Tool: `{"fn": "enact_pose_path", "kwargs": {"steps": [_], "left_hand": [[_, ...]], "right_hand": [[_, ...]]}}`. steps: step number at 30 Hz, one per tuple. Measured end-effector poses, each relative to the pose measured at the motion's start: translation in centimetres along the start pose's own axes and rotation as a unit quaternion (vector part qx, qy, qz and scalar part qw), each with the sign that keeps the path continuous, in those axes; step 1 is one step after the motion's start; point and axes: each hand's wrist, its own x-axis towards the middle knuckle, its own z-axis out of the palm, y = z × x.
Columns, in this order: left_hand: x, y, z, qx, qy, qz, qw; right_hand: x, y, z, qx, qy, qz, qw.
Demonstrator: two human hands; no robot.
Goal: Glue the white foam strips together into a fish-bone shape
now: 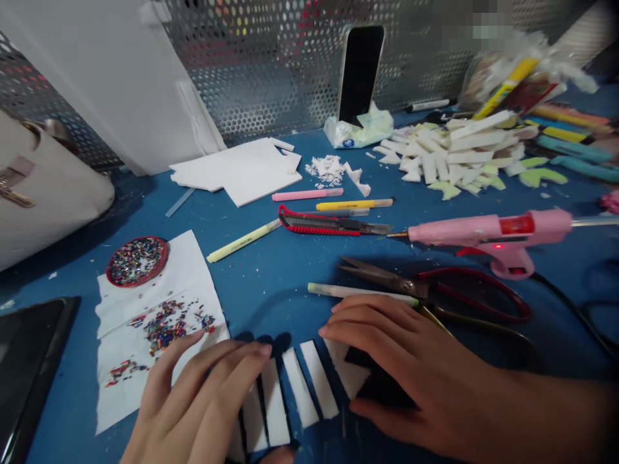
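Several white foam strips (pixel 313 380) lie side by side on the blue table between my hands. My left hand (pixel 203 399) rests over the leftmost strips, its fingers stretched and apart, fingertips at their upper ends. On the other side my right hand (pixel 406 367) is open, thumb apart from the fingers, arched over a wider angular piece of white foam (pixel 351 374); part of that piece is hidden. Just beyond the right fingers lies a pale green marker (pixel 358 292), beside large scissors (pixel 401 280) with red and dark handles.
A pink glue gun (pixel 488 232) with a lit red light lies right, near a red box cutter (pixel 319 222). Beads (pixel 167 325) and a dish of beads (pixel 137 260) sit on white paper at left. Foam pieces (pixel 454 151), a foam sheet (pixel 242 169) and a propped phone (pixel 360 74) stand behind.
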Motion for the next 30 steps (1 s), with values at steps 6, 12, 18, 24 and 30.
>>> {"fn": "enact_pose_path", "kwargs": {"steps": [6,12,18,24,30], "left_hand": [[1.0,0.2,-0.2,-0.010,0.022,0.034,0.999],[1.3,1.8,-0.6,-0.015,0.050,0.048,0.997],[1.9,3.0,-1.6,-0.082,0.078,-0.029,0.993],[2.8,2.7,-2.4,-0.075,0.004,-0.035,0.997],[4.2,3.5,-2.2,-0.078,-0.010,-0.055,0.995]], "right_hand": [[-0.1,0.2,0.3,0.001,-0.002,-0.006,1.000],[0.0,0.2,0.3,0.006,0.000,-0.011,1.000],[-0.2,0.4,0.4,0.010,-0.007,-0.022,1.000],[-0.4,0.9,0.7,0.002,0.018,-0.048,0.999],[-0.1,0.3,0.7,-0.005,0.046,-0.044,0.998]]}}
